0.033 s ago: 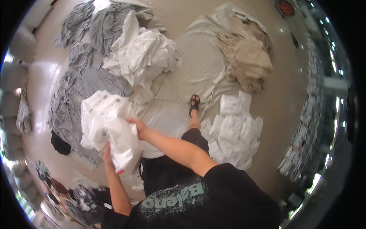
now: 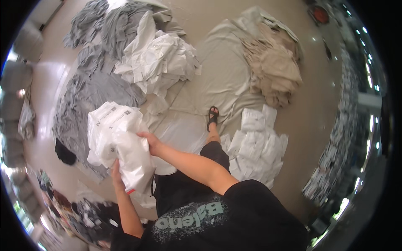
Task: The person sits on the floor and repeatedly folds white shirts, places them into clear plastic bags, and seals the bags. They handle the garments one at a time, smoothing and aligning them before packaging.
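In front of me, left of my lap, I hold up a bunch of white plastic bags (image 2: pixel 125 138) with small dark print. My right hand (image 2: pixel 150 143) grips its right side, thumb on top and the other fingers mostly hidden by the plastic. From below, my left hand (image 2: pixel 117 172) holds the near edge, its fingers partly out of sight underneath. A small red strip shows at the bags' lower corner. Beyond them lies a loose heap of white bags (image 2: pixel 157 62) on the floor, beside a long pile of grey garments (image 2: pixel 96 83).
At right, flat white packets (image 2: pixel 257 142) lie overlapping near my sandalled foot (image 2: pixel 212 117). Beige garments (image 2: pixel 274 67) are piled on a spread pale sheet (image 2: pixel 222 62). Dark mixed clothes (image 2: pixel 94 215) lie at lower left, a black bundle (image 2: pixel 65 151) above them. Stacked goods (image 2: pixel 335 138) line the far right.
The bags in my hands have tilted slightly, with the printed top edge showing more plainly. Both hands keep their hold, and the piles around lie as before.
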A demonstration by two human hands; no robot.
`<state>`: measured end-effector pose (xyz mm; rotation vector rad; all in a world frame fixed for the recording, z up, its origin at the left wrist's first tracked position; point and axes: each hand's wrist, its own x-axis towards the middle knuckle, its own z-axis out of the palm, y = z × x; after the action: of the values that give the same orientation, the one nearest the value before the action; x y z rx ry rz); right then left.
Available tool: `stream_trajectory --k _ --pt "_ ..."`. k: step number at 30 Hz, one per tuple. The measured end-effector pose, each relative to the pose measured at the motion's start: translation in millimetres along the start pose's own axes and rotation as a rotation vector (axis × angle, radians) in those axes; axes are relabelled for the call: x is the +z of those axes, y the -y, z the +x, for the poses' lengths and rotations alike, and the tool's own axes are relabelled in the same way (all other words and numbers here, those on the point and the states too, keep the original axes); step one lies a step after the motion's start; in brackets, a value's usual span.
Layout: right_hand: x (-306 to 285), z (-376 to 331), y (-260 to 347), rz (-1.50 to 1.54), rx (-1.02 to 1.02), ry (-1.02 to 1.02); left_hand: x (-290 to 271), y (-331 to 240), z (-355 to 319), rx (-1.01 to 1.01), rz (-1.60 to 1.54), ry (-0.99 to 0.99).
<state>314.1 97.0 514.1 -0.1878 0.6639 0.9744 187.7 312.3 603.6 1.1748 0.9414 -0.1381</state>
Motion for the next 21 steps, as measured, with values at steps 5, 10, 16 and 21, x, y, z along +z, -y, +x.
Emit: stream_trajectory --k 5,10,16,21 --pt "-12.9 -74.5 36.5 -0.053 0.178 -0.071 68.6 37.3 -90.7 -0.066 0.02 -0.207" --pt "2.1 -123.2 58.9 0.187 0.43 0.114 159.8 74.4 -158.3 -0.187 -0.518 0.039" --pt "-29.4 -149.6 76.7 -0.333 0.336 -0.091 168.6 219.4 -182.7 -0.228 -0.833 -0.132" --pt "-89.5 -92.2 147.7 -1.125 -0.293 -0.217 222.5 197.2 -82.9 -0.328 -0.687 -0.159"
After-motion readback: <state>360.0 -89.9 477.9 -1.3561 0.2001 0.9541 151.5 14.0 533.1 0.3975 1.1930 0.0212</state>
